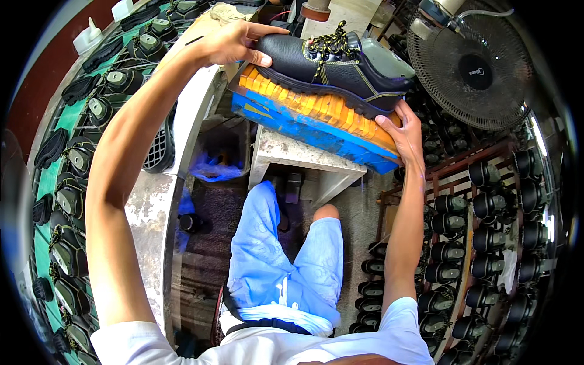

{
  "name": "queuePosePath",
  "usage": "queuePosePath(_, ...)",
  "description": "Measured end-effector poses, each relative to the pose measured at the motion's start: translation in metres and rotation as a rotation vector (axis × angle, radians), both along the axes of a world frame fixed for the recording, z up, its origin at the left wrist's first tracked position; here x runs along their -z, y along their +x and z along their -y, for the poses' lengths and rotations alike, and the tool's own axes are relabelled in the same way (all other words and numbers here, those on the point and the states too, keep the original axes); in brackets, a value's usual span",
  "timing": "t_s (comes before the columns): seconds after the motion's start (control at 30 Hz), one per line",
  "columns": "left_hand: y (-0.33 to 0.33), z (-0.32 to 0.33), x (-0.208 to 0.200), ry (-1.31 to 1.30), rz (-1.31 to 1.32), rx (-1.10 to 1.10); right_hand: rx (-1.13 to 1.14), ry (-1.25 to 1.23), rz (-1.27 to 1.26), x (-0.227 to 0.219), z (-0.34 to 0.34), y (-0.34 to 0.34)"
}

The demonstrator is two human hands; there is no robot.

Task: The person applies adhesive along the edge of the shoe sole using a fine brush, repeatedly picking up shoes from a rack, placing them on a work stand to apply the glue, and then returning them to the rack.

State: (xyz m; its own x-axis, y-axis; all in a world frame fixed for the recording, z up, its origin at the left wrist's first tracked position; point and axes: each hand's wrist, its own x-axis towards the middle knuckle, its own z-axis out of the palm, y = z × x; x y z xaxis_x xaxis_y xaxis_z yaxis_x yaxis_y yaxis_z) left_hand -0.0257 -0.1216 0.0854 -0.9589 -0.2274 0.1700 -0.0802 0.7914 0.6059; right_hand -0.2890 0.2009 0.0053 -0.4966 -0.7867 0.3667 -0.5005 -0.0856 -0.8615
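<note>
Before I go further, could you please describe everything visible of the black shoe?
The black shoe looks like grained leather, with yellow stitching, black-and-yellow laces and a dark ridged sole. It is upright, toe toward the person's left, over yellow blocks on a blue base; whether its sole rests fully there is unclear. The left hand's grip is on the toe; the right hand's grip is at the heel.

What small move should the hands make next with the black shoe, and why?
Probably a gentle, even press to settle the black shoe on the orange blocks. It lies sole-down along them, with the left hand at the toe and the right hand at the heel, so both ends can be steadied together. I can't tell whether it is fully seated.
</note>
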Motion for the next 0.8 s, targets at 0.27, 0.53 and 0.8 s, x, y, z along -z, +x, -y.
queuePosePath(0.27,-0.043,-0.027,-0.008,-0.585,0.157,-0.043,-0.038,-0.023,-0.025,0.000,0.004,-0.013)
queuePosePath(0.53,-0.044,-0.003,0.025,-0.159,-0.160,-0.058,-0.058,-0.060,-0.024,0.007,0.002,-0.018)
queuePosePath(0.8,-0.001,0.009,0.068,0.437,-0.341,0.019,-0.020,-0.060,0.030,0.002,0.004,-0.009)
